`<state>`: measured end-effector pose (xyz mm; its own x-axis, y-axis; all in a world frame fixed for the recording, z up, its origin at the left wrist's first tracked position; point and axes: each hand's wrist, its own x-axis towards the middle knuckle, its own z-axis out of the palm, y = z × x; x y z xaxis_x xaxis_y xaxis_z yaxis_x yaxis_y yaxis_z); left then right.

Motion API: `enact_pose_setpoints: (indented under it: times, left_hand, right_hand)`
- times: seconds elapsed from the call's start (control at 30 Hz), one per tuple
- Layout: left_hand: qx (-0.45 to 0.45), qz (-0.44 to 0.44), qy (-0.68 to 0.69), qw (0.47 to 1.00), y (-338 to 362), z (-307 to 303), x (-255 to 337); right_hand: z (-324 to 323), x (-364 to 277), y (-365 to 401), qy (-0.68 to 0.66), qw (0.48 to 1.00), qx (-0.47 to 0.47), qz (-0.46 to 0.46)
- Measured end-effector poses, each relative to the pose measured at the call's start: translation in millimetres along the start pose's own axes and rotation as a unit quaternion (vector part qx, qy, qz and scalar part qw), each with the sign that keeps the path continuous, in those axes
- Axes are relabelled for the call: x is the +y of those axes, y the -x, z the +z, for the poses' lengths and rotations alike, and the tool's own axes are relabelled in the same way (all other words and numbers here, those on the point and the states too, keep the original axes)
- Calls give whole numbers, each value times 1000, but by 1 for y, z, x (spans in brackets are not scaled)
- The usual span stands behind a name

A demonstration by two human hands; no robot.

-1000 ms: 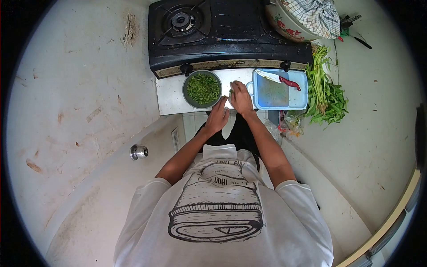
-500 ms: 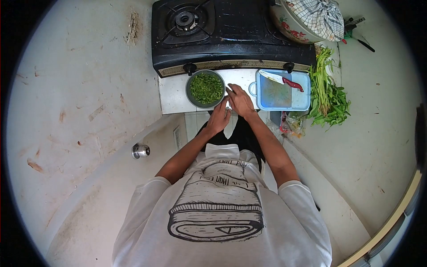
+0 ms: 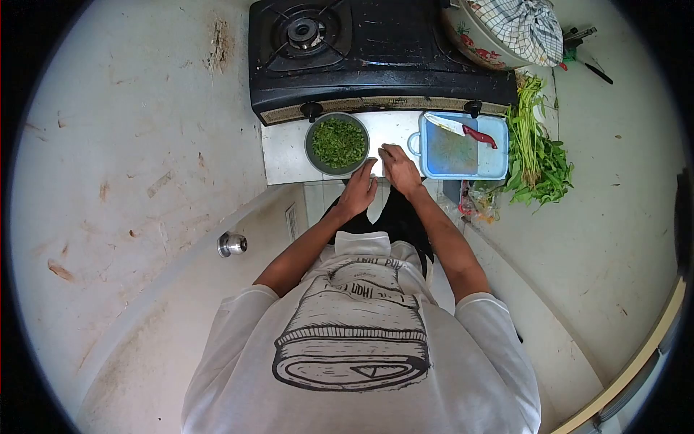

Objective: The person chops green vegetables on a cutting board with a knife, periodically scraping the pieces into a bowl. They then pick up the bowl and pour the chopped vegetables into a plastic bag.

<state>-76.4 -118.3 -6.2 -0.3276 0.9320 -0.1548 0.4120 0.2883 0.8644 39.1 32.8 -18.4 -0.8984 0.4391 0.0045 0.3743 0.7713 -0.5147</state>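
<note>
A dark round bowl [image 3: 309, 159] full of finely chopped greens [image 3: 338, 142] stands on the white counter just in front of the stove. My left hand [image 3: 358, 189] is at the bowl's lower right side, fingers loosely bent and the thumb a little apart; nothing shows in it. To its right, my right hand [image 3: 400, 169] is closed, with fingertips pressed together over the counter; anything pinched there is too small to make out. A light-blue tray-like cutting board [image 3: 481, 172] lies right of that hand. A knife [image 3: 463, 130] with a red handle rests on the board.
A black gas stove [image 3: 383, 79] runs behind the counter. On it sits a large pot [image 3: 477, 45] covered by a checked cloth [image 3: 520, 29]. Long-stemmed leafy greens [image 3: 538, 155] lie right of the board. Plastic bags [image 3: 477, 202] hang below it. A door knob [image 3: 232, 244] juts out at left.
My right hand has shifted slightly right, away from my left hand and the bowl, and its fingers have drawn together. The left hand stays near the bowl.
</note>
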Motion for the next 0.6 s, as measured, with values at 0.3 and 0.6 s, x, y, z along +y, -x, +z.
enact_pose_setpoints:
  times: [0.3, 0.6]
  left_hand:
    - [-5, 16, 5, 1000, 4, -8, 4]
    - [-1, 11, -5, 1000, 8, -5, -7]
  right_hand:
    - [9, -21, 0, -8, 997, 68, 47]
    - [2, -19, -3, 75, 996, 47, 4]
